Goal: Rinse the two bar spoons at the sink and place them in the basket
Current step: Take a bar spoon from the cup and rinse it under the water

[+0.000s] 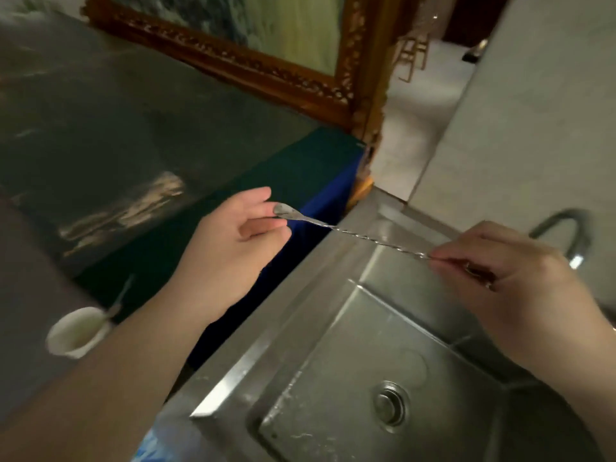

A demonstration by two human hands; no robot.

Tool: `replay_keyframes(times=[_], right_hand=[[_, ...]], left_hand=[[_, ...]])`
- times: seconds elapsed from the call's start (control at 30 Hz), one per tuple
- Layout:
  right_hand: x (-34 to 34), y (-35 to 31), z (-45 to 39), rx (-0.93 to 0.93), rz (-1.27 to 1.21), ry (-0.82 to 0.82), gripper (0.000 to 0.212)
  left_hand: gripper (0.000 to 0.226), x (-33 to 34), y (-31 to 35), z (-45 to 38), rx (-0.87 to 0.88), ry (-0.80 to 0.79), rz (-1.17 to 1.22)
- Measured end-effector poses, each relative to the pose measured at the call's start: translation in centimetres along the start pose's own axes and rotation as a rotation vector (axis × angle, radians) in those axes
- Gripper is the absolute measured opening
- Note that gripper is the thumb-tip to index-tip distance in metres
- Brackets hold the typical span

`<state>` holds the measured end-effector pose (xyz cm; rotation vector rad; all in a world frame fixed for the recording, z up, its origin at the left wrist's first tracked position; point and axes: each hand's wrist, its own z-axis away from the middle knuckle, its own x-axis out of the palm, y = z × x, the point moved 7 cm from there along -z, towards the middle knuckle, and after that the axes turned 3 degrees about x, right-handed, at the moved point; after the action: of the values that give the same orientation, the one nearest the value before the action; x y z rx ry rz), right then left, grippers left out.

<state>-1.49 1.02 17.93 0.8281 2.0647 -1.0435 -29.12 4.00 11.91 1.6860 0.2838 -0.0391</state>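
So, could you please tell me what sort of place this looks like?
Probably a bar or restaurant back area: a stainless steel sink with a tap, a twisted bar spoon held in both hands, and an ornate framed painting behind.

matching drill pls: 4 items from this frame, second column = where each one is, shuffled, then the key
Items:
1. bar spoon
2. white cup
3. drain
4. faucet

Places:
A. on the dark counter at far left, near the left forearm
B. curving over the sink's right side, behind the right hand
C. in the floor of the steel sink
D. held in the air between the left hand and the right hand

Pairs: 1-D, 2-A, 3-C, 4-B
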Motion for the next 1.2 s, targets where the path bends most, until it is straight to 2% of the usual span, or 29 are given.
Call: replay_keyframes(times=[0.2, 0.37, 0.6, 0.7, 0.9, 1.0, 1.2], right_hand=[[-5.7, 9.1, 8.6, 0.226, 0.08, 0.019, 0.008], [-7.0, 15.8, 16.3, 0.443, 0.121, -0.039, 0.012], [-3.0, 22.4, 24.4, 0.729, 0.085, -0.051, 0.011], [0.3, 24.5, 26.7, 0.857, -0.012, -0.035, 0.009], [6.5, 26.1, 27.2, 1.019, -0.167, -0.056, 0.01], [9.1, 25.7, 25.1, 1.064, -0.272, -0.077, 0.003], [10.8, 26.0, 18.5, 1.104, -0.663, 0.151, 0.014]], left_hand=[[0.044, 14.3, -0.4, 0.9, -0.037, -0.214, 0.093], [0.042, 25.2, -3.1, 3.2, -0.251, -0.333, 0.371], [0.027, 35.9, -7.3, 5.0, -0.444, -0.328, 0.446], [0.015, 38.8, -8.6, 4.8, -0.419, -0.313, 0.408], [0.016, 40.1, -9.9, 3.2, -0.316, -0.277, 0.328], [0.014, 40.4, -10.0, 2.6, -0.258, -0.306, 0.284], [0.021, 40.8, -10.0, 2.7, -0.075, -0.423, 0.075]])
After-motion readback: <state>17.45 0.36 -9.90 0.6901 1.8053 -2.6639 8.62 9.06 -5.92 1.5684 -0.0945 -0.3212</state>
